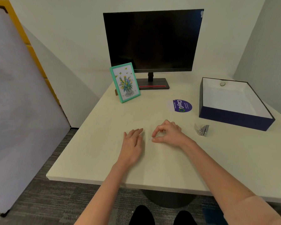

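Right grip point(169, 135) pinching a pale scrap point(150, 139) on the bench point(96, 159).
Thumb and forefinger curl into a narrow pinch on the scrap, which lies on the bench just right of the flat, straight-fingered left grip point(132, 143). The scrap is tiny and whitish, too small to tell its shape. It is probably very light, thin and easily dropped, so best nipped at its edge with the fingertips.

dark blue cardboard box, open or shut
Open: the dark blue cardboard box has no lid on it, its white inside shows, and one small round thing lies by its far wall.
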Tool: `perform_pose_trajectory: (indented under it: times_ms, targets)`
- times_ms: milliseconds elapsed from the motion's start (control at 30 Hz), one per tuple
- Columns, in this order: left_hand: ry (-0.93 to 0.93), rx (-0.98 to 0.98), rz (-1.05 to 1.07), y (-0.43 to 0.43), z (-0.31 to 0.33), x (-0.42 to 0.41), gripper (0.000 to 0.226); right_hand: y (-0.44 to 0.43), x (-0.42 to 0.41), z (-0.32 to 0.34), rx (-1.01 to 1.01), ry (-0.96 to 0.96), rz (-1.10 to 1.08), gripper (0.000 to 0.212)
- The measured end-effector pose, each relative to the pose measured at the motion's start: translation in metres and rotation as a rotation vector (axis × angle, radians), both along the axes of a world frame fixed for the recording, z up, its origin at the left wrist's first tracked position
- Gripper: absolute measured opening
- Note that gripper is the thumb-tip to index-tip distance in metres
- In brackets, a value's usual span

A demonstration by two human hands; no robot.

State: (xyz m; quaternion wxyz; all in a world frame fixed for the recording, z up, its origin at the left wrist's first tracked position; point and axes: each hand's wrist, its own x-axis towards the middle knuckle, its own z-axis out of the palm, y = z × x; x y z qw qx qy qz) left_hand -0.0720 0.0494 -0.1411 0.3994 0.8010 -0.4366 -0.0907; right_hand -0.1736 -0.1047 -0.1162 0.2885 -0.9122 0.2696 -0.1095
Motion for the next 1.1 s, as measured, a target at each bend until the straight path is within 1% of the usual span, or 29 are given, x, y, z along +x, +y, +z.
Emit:
perform_pose_trajectory:
  times_ms: [167,367,600,900,1100]
  targets:
    - [-0.008,0.001,-0.003,0.000,-0.001,0.000,0.041,-0.002,0.003,-0.001,-0.003,-0.002,0.001,0.016]
    - [0.006,-0.021,0.022,0.001,0.000,0.000,0.040,-0.002,0.002,-0.002,0.012,-0.014,0.015,0.026]
    - [0.007,-0.029,0.023,0.001,-0.001,0.000,0.040,-0.003,0.002,0.005,0.008,0.044,0.097,0.015]
    - [-0.001,-0.017,0.016,0.001,0.000,-0.001,0.040,-0.002,0.004,0.007,-0.001,0.071,0.113,0.010]
    - [-0.034,0.006,0.013,0.000,-0.003,0.000,0.040,0.003,0.005,-0.003,-0.051,0.068,0.084,0.007]
